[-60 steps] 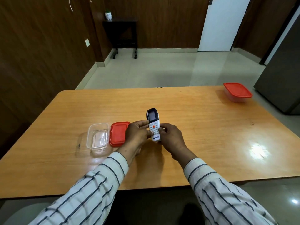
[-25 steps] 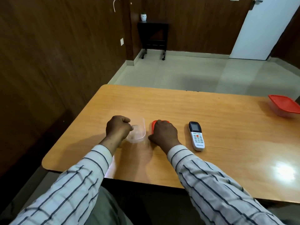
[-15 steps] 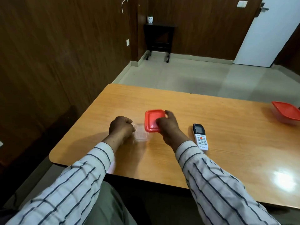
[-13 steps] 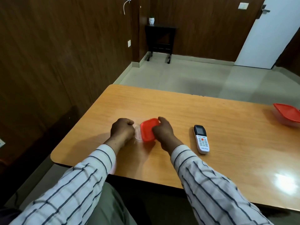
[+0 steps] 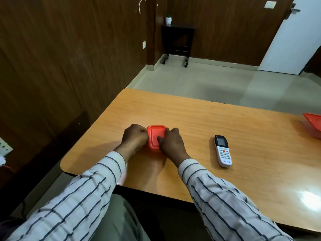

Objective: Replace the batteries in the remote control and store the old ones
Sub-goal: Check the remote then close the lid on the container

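A small clear container sits on the wooden table (image 5: 199,122), almost wholly hidden under its red lid (image 5: 155,136) and my hands. My left hand (image 5: 134,139) grips the container's left side. My right hand (image 5: 171,142) rests on the lid's right side, with the thumb pressing on top. The white remote control (image 5: 223,151) with a dark screen lies face up on the table, to the right of my right hand and apart from it. No batteries are visible.
A second container with a red lid (image 5: 313,124) stands at the table's far right edge. The table's left edge and near-left corner are close to my left forearm. A dark wood-panelled wall runs along the left.
I put the remote down on the table. My right hand picked up the red lid, carried it left and set it on the clear container, which my left hand holds.
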